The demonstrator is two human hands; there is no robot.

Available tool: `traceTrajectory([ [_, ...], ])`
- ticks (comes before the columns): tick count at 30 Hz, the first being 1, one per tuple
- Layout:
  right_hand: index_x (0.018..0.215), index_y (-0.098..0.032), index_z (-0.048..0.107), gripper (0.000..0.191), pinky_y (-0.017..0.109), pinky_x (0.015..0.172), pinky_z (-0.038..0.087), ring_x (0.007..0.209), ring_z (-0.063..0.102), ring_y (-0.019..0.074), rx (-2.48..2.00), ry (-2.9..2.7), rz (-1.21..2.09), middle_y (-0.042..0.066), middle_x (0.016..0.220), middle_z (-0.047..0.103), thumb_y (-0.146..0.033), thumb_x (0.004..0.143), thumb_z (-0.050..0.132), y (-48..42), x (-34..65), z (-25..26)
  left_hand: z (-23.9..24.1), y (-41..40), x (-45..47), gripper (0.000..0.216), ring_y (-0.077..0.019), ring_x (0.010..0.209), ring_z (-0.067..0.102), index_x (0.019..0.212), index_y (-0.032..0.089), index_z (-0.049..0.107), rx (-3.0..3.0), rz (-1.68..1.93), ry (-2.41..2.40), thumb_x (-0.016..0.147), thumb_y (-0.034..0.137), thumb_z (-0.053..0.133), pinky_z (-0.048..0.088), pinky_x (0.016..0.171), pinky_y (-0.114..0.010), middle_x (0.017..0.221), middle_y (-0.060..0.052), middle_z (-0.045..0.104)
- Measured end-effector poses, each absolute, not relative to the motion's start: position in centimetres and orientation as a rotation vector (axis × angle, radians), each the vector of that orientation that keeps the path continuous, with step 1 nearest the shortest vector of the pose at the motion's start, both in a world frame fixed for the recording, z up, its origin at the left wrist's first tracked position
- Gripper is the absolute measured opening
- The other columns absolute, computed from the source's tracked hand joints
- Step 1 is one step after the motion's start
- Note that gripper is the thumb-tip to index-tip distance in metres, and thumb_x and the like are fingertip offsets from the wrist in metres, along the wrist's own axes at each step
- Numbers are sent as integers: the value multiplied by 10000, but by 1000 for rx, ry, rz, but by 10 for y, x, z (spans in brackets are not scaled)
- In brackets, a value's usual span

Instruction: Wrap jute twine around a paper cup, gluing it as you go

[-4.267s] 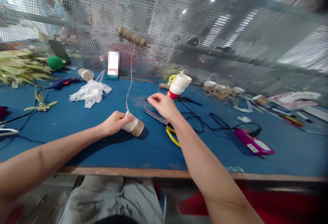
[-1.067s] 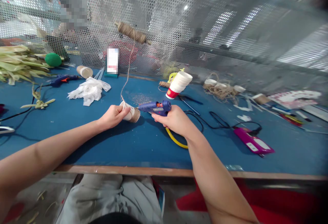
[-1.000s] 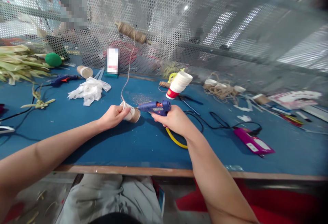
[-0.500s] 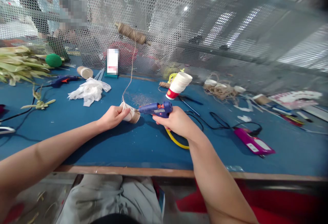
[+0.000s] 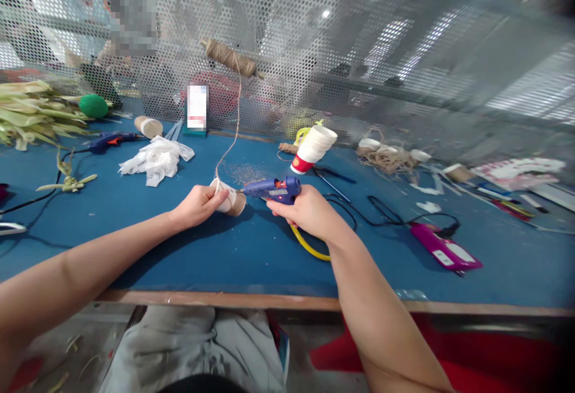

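Note:
My left hand (image 5: 196,204) grips a paper cup (image 5: 230,199) lying on its side on the blue table (image 5: 224,249); the cup is partly wound with brown twine. A strand of twine (image 5: 229,135) rises from the cup to a twine spool (image 5: 230,58) hung on the mesh wall. My right hand (image 5: 305,210) holds a blue glue gun (image 5: 272,189) with its nozzle touching the cup's wrapped part.
Yellow-handled scissors (image 5: 305,243) lie under my right wrist. A stack of paper cups (image 5: 314,147), a black cord (image 5: 381,216) and a magenta device (image 5: 442,250) lie right. White lace (image 5: 155,159), a second glue gun (image 5: 110,139), leaves (image 5: 31,111) lie left.
Since 4.3 s ago my right hand has taken up the blue glue gun and set its nozzle against the cup. Over the last second both hands have stayed almost still.

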State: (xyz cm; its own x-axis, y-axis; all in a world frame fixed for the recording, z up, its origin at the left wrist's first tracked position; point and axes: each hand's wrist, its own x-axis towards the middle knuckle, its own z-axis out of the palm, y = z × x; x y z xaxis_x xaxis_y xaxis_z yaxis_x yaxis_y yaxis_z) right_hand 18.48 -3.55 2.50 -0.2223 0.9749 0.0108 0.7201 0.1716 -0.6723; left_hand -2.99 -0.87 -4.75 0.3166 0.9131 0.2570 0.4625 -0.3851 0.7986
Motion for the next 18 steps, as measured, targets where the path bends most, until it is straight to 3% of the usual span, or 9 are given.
traceTrajectory([
  [7, 526, -147, 545, 219, 208, 385, 366, 353, 433, 82, -1585, -2017, 756, -10, 403, 492, -312, 667, 570, -40, 185, 26, -50, -6, -29, 488, -86, 503, 311, 579, 106, 533, 1898, 944, 1268, 765, 510, 333, 277, 470, -214, 517, 16, 382],
  [18, 542, -145, 546, 225, 211, 394, 372, 359, 435, 84, -1609, -2026, 747, -8, 413, 492, -332, 666, 566, -38, 186, 25, -47, -6, -27, 478, -78, 489, 271, 534, 118, 483, 1875, 949, 1296, 758, 513, 334, 239, 445, -213, 498, 25, 329],
])
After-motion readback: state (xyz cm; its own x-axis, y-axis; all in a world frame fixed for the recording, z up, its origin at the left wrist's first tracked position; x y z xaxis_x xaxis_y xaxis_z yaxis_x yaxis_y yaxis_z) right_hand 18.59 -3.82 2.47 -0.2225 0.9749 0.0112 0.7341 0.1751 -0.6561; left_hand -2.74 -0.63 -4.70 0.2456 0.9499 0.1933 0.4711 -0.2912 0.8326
